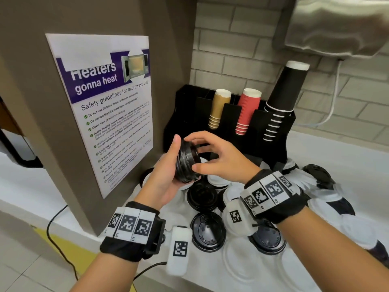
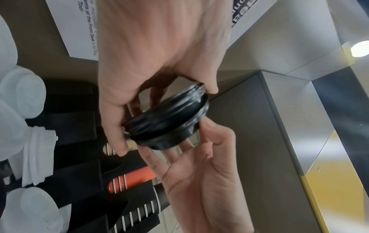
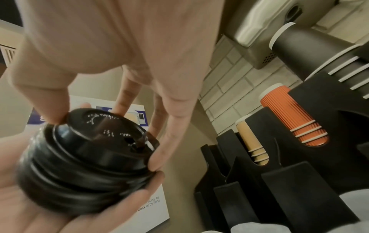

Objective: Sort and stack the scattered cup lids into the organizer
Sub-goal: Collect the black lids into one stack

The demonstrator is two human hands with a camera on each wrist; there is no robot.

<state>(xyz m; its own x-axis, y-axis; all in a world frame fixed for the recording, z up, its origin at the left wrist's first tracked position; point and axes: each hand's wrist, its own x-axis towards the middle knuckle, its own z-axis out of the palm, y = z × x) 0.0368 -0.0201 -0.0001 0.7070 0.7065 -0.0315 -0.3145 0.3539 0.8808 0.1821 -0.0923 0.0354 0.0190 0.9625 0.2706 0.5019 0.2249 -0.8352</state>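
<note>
Scattered lids point(image 1: 208, 230) cover the white tabletop point(image 1: 336, 157) before the black organizer point(image 1: 259, 131); left hand point(image 1: 166, 171) cups a lid stack point(image 1: 187, 163), right hand point(image 1: 221, 159) pinches its top.

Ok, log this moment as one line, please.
left hand: cradles stack of black lids | right hand: fingertips grip stack's top lid | organizer: cups only | loose lids on counter

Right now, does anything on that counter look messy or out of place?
Yes. Loose black lids and white lids lie scattered and overlapping on the counter in front of the black organizer, not stacked. Only the stack of black lids, held between the left hand and right hand, is tidy.
</note>
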